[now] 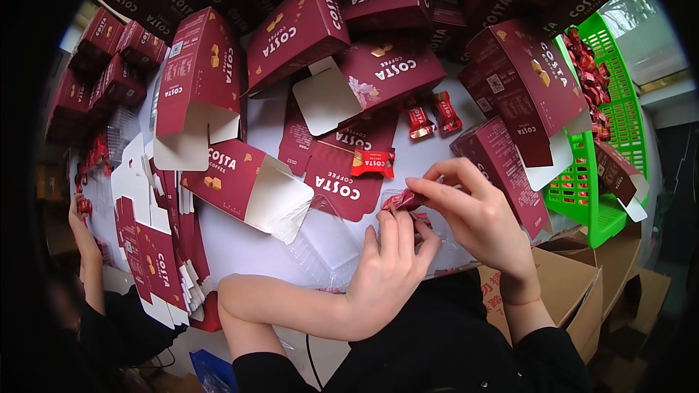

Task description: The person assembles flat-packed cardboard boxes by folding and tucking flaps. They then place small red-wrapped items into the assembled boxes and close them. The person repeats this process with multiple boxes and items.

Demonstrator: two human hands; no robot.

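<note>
At the near edge of the white table, my right hand point(477, 211) pinches a small dark red wrapped candy point(399, 199) between thumb and fingers. My left hand point(392, 262) is curled beside it, its fingertips against the same candy. Partly hidden behind the left fingers is another red wrapped candy point(421, 223). A clear plastic tray point(329, 244) lies just left of my left hand. Farther off, one bright red candy point(373, 163) rests on flat maroon cardboard point(338, 188), and two more candies point(432, 118) lie beyond it.
Open maroon boxes point(244, 182) with white flaps surround the work spot, with several more stacked behind. Flattened cartons point(156, 255) are piled at left. A green basket point(622, 120) of wrapped candies stands at right. Another person's hand point(81, 222) shows at far left. Brown cardboard boxes point(564, 284) sit below.
</note>
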